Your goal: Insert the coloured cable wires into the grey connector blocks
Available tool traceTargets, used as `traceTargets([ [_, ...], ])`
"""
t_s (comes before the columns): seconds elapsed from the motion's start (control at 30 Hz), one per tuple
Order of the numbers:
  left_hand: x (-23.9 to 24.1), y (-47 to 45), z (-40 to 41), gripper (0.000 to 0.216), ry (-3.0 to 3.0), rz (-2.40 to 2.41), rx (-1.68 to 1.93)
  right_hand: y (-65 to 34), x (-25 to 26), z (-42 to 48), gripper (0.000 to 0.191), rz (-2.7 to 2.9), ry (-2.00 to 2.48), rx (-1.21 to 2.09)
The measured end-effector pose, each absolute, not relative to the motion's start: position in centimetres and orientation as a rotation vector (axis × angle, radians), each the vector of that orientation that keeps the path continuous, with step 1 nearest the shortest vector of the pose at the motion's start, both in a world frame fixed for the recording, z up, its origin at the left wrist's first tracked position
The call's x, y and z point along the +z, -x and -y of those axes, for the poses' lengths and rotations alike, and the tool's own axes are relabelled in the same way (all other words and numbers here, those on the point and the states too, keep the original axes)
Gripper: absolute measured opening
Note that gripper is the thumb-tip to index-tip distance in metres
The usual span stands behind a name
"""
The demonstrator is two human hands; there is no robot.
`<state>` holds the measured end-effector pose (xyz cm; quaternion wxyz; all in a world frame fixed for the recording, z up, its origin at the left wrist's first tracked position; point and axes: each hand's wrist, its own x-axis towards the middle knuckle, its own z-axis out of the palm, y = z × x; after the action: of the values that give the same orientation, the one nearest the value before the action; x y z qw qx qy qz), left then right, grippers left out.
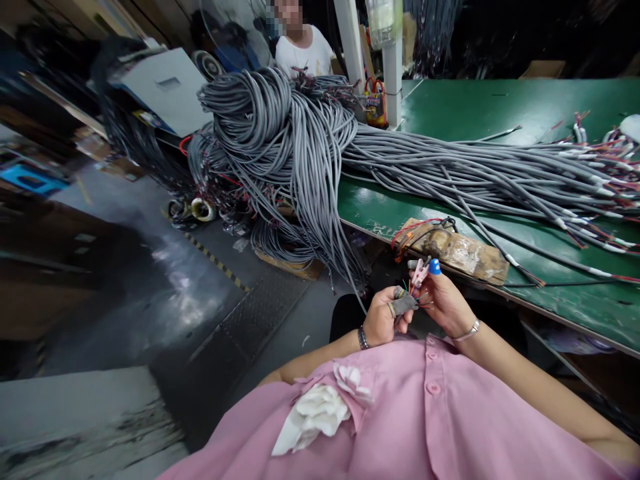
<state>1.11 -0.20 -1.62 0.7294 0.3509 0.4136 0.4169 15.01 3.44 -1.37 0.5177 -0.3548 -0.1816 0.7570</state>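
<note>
Close to my body, my left hand [384, 317] is closed around the end of a grey cable, its thumb and a finger wrapped in grey tape. Thin coloured wires [411, 289] fan out from that end between my hands. My right hand [444, 300] has a blue cover on one fingertip. It pinches a small pink clip-like tool [420, 272] right at the wires. The exact spot where the tool meets the wires is too small to make out. A worn wooden block [453, 252] wrapped in tape lies just beyond, on the bench edge.
The green bench [500, 103] carries a long bundle of grey cables [450, 163] with stripped ends at the right. A big coil of cable [255, 110] hangs over the left edge towards the floor. A white post [394, 87] and a person in a white top [305, 53] are behind.
</note>
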Motion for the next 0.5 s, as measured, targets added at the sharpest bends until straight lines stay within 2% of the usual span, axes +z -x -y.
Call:
traceTargets([
  [0.27,-0.7,-0.5,0.9,0.033,-0.859,-0.956,0.861,-15.6,-1.1,-3.3,0.047,0.447,0.763,1.89],
  [0.5,0.2,-0.4,1.0,0.032,-0.952,-1.017,0.976,-16.0,-1.0,-3.1,0.027,0.548,0.835,1.794],
])
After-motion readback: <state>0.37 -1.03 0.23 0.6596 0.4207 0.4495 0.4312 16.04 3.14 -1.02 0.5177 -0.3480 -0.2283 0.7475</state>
